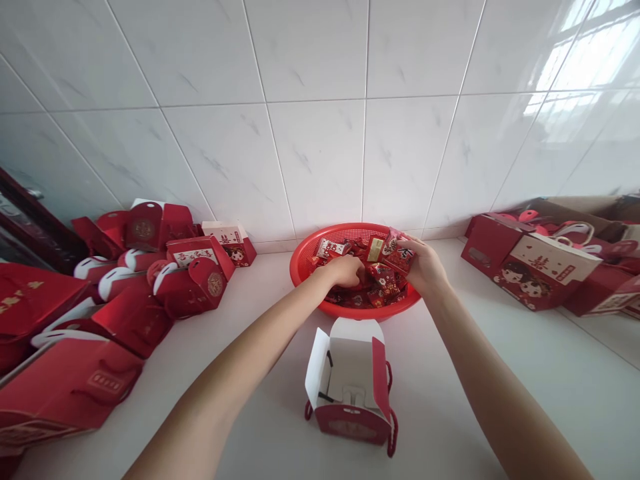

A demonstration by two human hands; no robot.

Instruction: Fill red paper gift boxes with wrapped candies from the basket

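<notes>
A red plastic basket (303, 261) against the tiled wall holds many small wrapped packets (384, 277). My left hand (346, 271) reaches into it with curled fingers among the packets; what its fingertips touch is hidden. At the basket's right side my right hand (424, 265) is closed on red and pink packets (399, 253), held over the rim. In front of the basket stands a red box (353, 423) with its flaps up, a white inside and red cord handles. Nothing shows inside the box.
Several red gift boxes (200, 287) are piled on the left of the white counter (260, 427). More boxes (530, 270) stand at the right, beside an open cardboard carton (575, 208). White wall tiles (315, 153) rise behind.
</notes>
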